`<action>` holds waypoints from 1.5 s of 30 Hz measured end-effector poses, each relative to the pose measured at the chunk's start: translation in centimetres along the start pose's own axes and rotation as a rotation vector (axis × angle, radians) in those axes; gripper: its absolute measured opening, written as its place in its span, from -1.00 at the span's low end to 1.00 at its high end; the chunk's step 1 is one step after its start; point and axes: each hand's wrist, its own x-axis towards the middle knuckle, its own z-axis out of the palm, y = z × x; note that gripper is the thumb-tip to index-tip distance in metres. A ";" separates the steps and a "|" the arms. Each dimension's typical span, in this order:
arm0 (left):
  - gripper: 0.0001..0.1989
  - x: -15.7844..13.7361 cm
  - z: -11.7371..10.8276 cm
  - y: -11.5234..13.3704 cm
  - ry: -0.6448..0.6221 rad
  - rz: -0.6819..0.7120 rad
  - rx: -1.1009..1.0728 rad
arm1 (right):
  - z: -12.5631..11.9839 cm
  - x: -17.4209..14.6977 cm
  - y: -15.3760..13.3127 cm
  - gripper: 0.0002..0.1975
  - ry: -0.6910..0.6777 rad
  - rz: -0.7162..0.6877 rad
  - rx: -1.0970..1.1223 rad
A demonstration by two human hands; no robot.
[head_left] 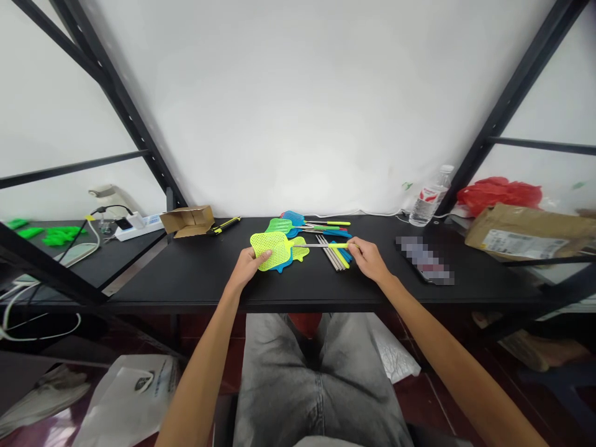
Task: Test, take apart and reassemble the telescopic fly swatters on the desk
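Observation:
A yellow fly swatter [271,250] is held level above the black table between my two hands. My left hand [250,266] pinches the edge of its perforated head, thumb on top. My right hand [366,256] is closed on the end of its yellow handle [338,245]. Under the held head lie a blue swatter head [281,268] and a yellow-green one [302,249], partly covered. Beside my right hand rest several metal rods [331,254] and blue handles, partly hidden. Farther back is a pile with a green swatter [278,225] and a blue swatter [293,217].
An open cardboard box [189,221] and a yellow-black cutter [226,225] sit back left. To the right are a phone-like blurred object [424,261], a water bottle [431,197], a brown parcel [531,234] and a red bag [500,194]. Black shelf posts [507,93] flank the table [186,279].

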 end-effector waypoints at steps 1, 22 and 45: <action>-0.25 0.0 0.0 -0.1 0.004 0.002 -0.002 | 0.0 0.0 0.1 -0.64 0.006 0.004 0.004; -0.29 0.1 -0.2 -0.4 -0.011 0.000 -0.044 | 0.0 0.0 0.3 -0.66 -0.002 0.003 0.034; -0.29 0.1 -0.1 -0.4 0.004 -0.004 -0.144 | 0.0 0.2 0.6 -0.75 -0.002 -0.089 0.014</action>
